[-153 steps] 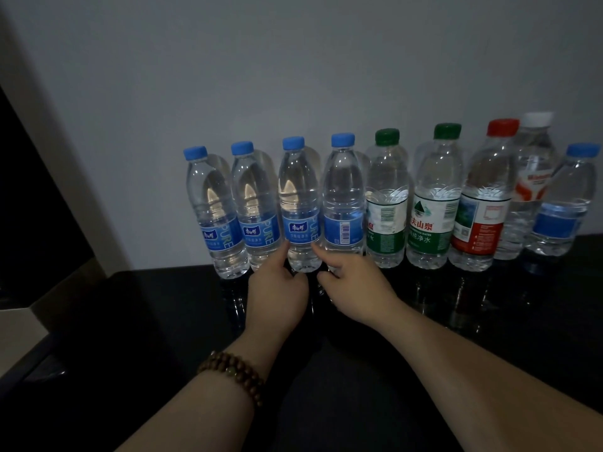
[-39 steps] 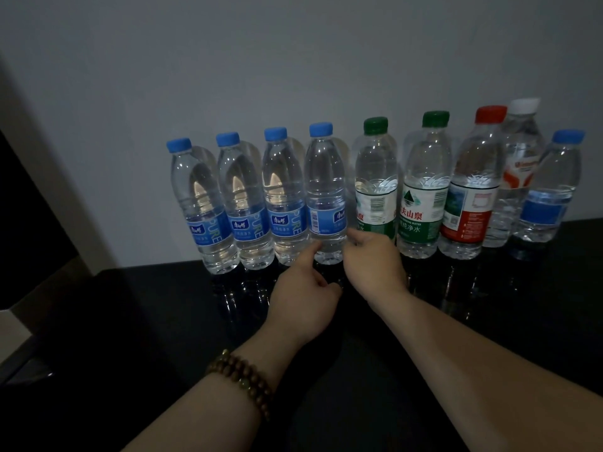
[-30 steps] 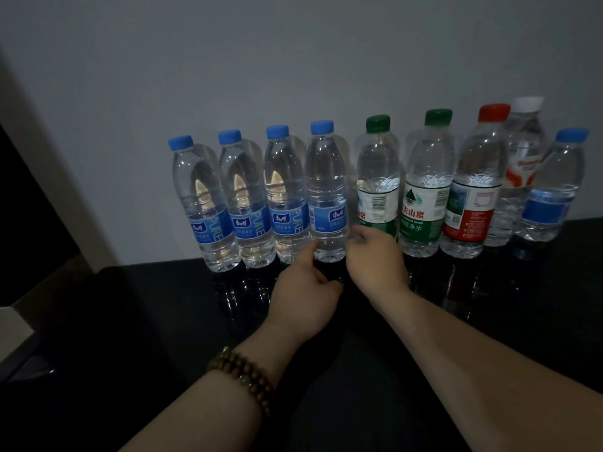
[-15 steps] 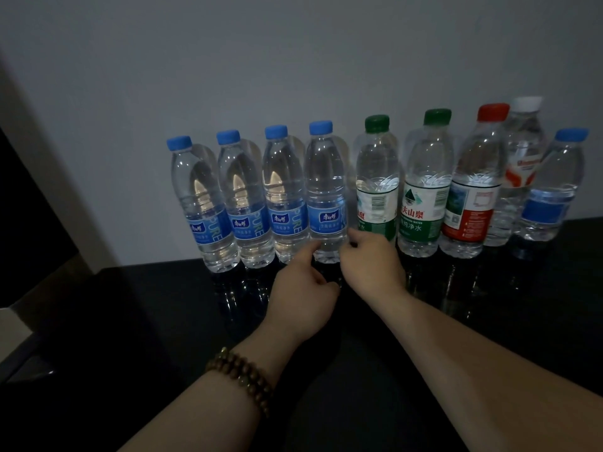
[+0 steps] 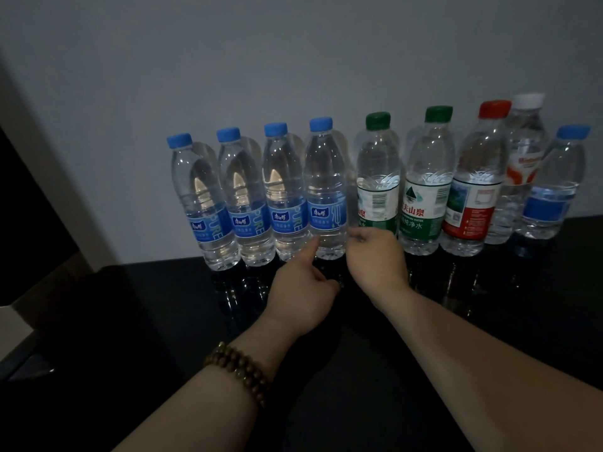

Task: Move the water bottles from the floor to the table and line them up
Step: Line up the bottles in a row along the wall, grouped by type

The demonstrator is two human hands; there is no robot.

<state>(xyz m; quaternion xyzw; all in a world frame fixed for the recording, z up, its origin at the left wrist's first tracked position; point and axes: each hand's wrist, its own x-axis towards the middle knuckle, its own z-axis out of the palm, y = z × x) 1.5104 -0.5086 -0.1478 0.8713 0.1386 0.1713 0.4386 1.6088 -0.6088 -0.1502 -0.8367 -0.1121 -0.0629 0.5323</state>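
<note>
Several water bottles stand in a row against the wall on the black table [image 5: 156, 321]. From the left come blue-capped bottles [image 5: 202, 203], then two green-capped bottles [image 5: 427, 190], a red-capped bottle [image 5: 473, 190], a white-capped bottle [image 5: 525, 151] set further back, and a small blue-capped bottle [image 5: 551, 197]. My left hand [image 5: 303, 288] has its thumb against the lower left of the fourth blue-capped bottle [image 5: 324, 190], its fingers curled. My right hand [image 5: 375, 259] pinches at that bottle's lower right, covering the base of the first green-capped bottle [image 5: 378, 177].
The grey wall [image 5: 293, 60] rises directly behind the row. A dark panel [image 5: 29, 230] with a pale frame borders the table on the left. A bead bracelet [image 5: 241, 370] is on my left wrist.
Both hands moved from the third and fourth bottles to the fourth bottle. Its label has turned: first the barcode faced me, now the logo does. The row itself stays put.
</note>
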